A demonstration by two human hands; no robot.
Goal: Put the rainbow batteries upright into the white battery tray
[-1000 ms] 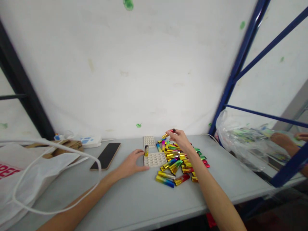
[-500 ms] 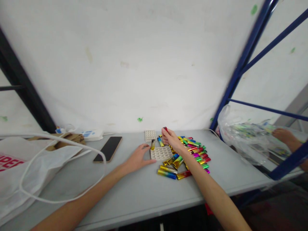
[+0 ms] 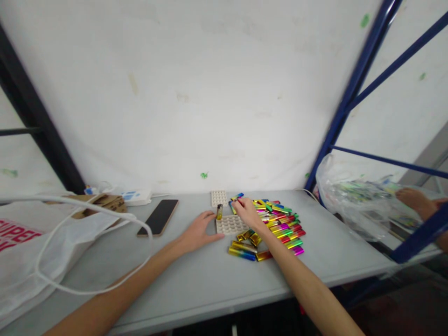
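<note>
My left hand [image 3: 199,232] is at the left side of a pale tray with rows of holes [image 3: 229,225], its thumb and fingers spread around the near and far corners. One yellow lighter with a dark top [image 3: 219,212] stands upright in the tray's far-left corner. Over the tray's right far side, my right hand [image 3: 249,213] is closed on a red lighter, mostly covered by the fingers. Right of the tray lies a loose pile of shiny metallic lighters [image 3: 285,227] in gold, red, green, blue and magenta.
A second pale holed tray [image 3: 219,198] sits near the wall. On the left are a phone [image 3: 159,218], a white bag [image 3: 31,252] and a looping white cable [image 3: 87,293]. Blue rack bars [image 3: 339,112] and a clear plastic bag [image 3: 345,200] stand right, with another person's bare limb beyond.
My right hand has come lower, toward the tray, and the red lighter shows less. A blue-ended lighter behind it has come into sight. My left hand stays beside the tray.
</note>
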